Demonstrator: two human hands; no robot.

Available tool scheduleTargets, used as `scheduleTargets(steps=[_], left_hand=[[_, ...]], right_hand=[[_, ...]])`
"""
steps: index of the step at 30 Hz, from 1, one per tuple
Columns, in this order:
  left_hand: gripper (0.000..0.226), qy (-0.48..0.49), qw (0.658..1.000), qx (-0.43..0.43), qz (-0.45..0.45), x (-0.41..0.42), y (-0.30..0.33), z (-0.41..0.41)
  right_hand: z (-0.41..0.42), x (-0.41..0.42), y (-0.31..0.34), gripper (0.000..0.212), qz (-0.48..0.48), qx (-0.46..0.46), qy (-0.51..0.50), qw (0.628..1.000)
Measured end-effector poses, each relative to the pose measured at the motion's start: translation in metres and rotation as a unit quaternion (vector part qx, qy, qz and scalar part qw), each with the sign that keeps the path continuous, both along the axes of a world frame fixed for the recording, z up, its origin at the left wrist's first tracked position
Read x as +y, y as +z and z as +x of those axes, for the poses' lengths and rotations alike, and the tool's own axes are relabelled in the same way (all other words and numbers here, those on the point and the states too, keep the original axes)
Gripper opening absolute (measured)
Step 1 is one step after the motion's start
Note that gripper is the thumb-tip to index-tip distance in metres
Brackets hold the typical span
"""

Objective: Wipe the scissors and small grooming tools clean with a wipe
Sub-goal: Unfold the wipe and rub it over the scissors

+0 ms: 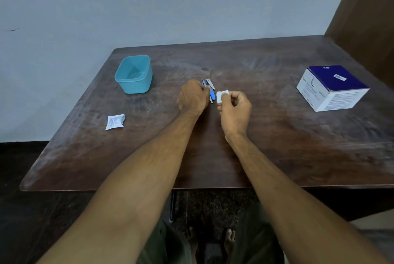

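Note:
At the middle of the wooden table [277, 131], a blue-handled grooming tool [212, 94] and a silver nail clipper [210, 84] lie close together. My left hand [195, 96] is curled over their left side, fingers closed on the blue-handled tool; the grip itself is partly hidden. My right hand [234, 108] pinches a small white folded wipe [221, 95] between thumb and fingers, just right of the tools and apart from them.
A teal plastic tub [134, 74] stands at the back left. A torn white wipe sachet [115, 121] lies at the left. A blue-and-white swab box [332, 89] sits at the right. A wall runs behind the table.

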State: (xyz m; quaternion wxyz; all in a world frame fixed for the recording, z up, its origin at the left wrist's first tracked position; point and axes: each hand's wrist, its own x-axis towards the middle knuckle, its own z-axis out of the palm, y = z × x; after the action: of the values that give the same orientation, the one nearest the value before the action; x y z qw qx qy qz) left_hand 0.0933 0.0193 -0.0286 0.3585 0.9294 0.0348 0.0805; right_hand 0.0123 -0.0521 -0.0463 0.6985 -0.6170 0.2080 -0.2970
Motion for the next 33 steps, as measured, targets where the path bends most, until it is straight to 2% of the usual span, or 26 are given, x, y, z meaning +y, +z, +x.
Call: scheduleTargets(steps=[7, 12, 14, 19, 23, 29, 33], left_hand=[[0.022, 0.038, 0.998, 0.025, 0.042, -0.009, 0.005, 0.006], [0.022, 0.042, 0.998, 0.051, -0.003, -0.007, 0.010, 0.006], [0.022, 0.027, 0.997, 0.054, -0.041, -0.003, 0.012, 0.008], [0.051, -0.023, 0.982, 0.025, -0.185, 0.012, 0.020, 0.006], [0.030, -0.043, 0.951, 0.026, -0.306, 0.036, 0.026, -0.009], [0.022, -0.085, 0.897, 0.077, -0.428, 0.065, 0.002, -0.048], [0.014, -0.119, 0.857, 0.064, -0.498, 0.070, -0.008, -0.062]], right_hand=[[0.002, 0.001, 0.000, 0.014, -0.002, 0.005, 0.004, 1.000], [0.001, 0.001, 0.001, 0.014, -0.003, 0.003, 0.007, 1.000], [0.001, 0.002, 0.001, 0.015, -0.001, 0.004, 0.007, 1.000], [0.000, 0.001, 0.002, 0.015, 0.009, -0.001, 0.004, 1.000], [0.000, 0.001, 0.003, 0.017, 0.008, -0.013, -0.003, 1.000], [-0.003, 0.003, 0.000, 0.022, -0.063, -0.021, 0.042, 0.997], [-0.009, 0.005, -0.001, 0.021, -0.099, -0.034, 0.079, 0.991]])
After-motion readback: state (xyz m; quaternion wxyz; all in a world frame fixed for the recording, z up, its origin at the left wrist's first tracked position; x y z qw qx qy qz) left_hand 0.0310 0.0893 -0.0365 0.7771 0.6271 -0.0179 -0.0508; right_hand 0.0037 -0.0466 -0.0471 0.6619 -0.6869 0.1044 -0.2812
